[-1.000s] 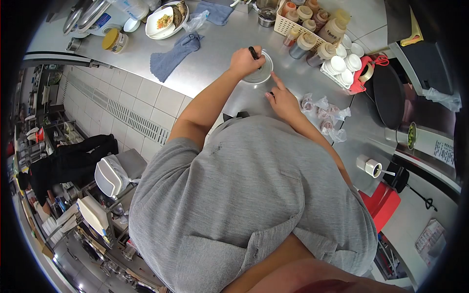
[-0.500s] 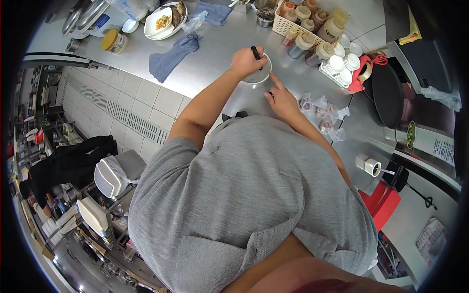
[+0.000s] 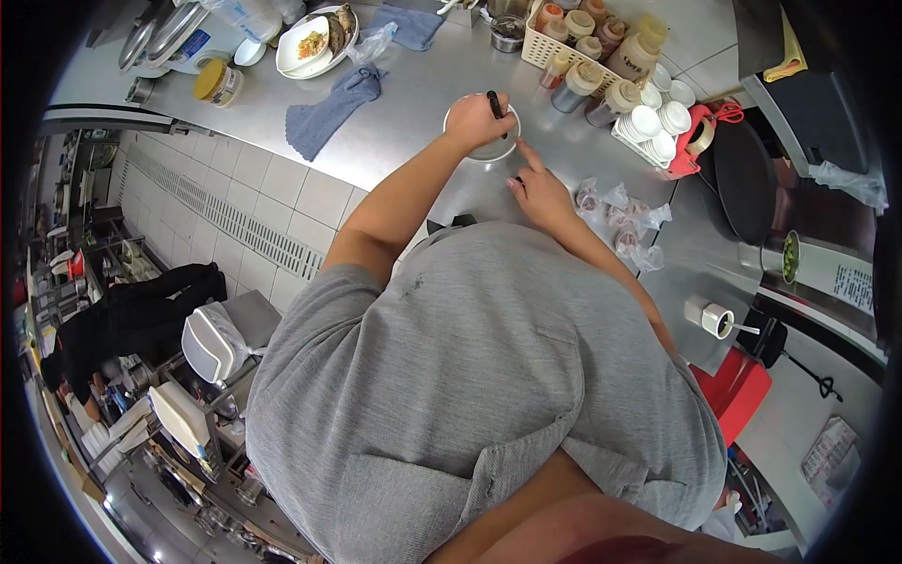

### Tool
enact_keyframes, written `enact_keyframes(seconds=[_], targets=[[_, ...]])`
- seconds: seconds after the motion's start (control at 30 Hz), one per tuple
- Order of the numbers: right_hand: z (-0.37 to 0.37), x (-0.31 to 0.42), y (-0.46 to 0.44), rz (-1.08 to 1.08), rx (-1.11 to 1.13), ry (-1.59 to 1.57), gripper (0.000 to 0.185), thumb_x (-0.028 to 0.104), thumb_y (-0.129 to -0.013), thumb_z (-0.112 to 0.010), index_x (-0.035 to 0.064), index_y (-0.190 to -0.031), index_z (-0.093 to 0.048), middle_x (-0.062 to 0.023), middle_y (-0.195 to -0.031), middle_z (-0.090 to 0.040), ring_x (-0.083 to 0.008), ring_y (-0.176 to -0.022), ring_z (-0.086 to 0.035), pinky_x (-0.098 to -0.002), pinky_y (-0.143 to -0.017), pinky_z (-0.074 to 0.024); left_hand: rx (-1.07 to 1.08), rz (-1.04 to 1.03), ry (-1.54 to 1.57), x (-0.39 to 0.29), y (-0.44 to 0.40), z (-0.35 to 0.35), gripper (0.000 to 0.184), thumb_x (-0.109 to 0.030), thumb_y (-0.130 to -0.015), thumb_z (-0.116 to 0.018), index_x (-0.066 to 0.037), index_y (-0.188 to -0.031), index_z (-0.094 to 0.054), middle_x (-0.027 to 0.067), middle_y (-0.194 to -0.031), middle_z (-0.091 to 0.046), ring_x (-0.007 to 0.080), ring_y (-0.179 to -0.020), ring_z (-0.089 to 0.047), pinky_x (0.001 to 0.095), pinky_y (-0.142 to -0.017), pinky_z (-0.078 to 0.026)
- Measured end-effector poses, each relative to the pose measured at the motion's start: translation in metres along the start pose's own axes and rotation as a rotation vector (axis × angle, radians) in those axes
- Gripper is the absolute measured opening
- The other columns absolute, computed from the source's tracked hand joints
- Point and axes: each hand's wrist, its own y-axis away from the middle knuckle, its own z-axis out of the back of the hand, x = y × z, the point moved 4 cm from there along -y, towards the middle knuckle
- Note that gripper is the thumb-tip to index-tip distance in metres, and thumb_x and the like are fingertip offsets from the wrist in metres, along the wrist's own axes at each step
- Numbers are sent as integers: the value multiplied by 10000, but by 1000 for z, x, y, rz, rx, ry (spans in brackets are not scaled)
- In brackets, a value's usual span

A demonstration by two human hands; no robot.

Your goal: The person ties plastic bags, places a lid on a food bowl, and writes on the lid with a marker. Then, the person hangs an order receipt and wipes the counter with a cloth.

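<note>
A round translucent lid or tub with a white rim (image 3: 492,152) lies on the steel counter (image 3: 423,179). My left hand (image 3: 473,122) is closed around a black pen (image 3: 494,104) and rests over it, hiding its left part. The pen tip is hard to make out. My right hand (image 3: 545,193) is at its right side, with the index finger stretched out to the rim and the other fingers partly curled. Something small and black shows on a finger of this hand. To the right of it lie small knotted plastic bags (image 3: 622,218) with reddish contents.
Blue cloths (image 3: 331,115), a plate of food (image 3: 307,47) and a yellow-lidded jar (image 3: 218,83) are at the left. Sauce bottles in a basket (image 3: 536,49), white cups (image 3: 648,122) and red scissors (image 3: 729,112) are at the right. Another person in black (image 3: 122,315) bends at far left.
My left hand and the pen have shifted slightly over the round lid or tub, and the pen's tilt has changed a little. My right hand has barely moved.
</note>
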Motion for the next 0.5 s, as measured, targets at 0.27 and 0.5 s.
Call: enact_keyframes(seconds=[0.27, 0.5], targets=[[-2, -1, 0, -5, 2, 0, 332, 288, -969, -609, -24, -857, -638, -94, -1623, -315, -355, -1072, -652, -473, -882, -540, 5, 2, 52, -8, 2, 2, 250, -348, -795, -700, -119, -754, -604, 98, -663, -644, 337, -664, -649, 449, -625, -504], [-3, -2, 1, 23, -6, 4, 319, 276, -983, -589, -24, -876, -617, -116, -1628, -295, -372, -1051, -661, -472, -856, -533, -8, 31, 26, -9, 2, 0, 247, -361, -781, -692, -125, -750, -623, 102, -685, -660, 355, -672, -647, 457, -630, -511]])
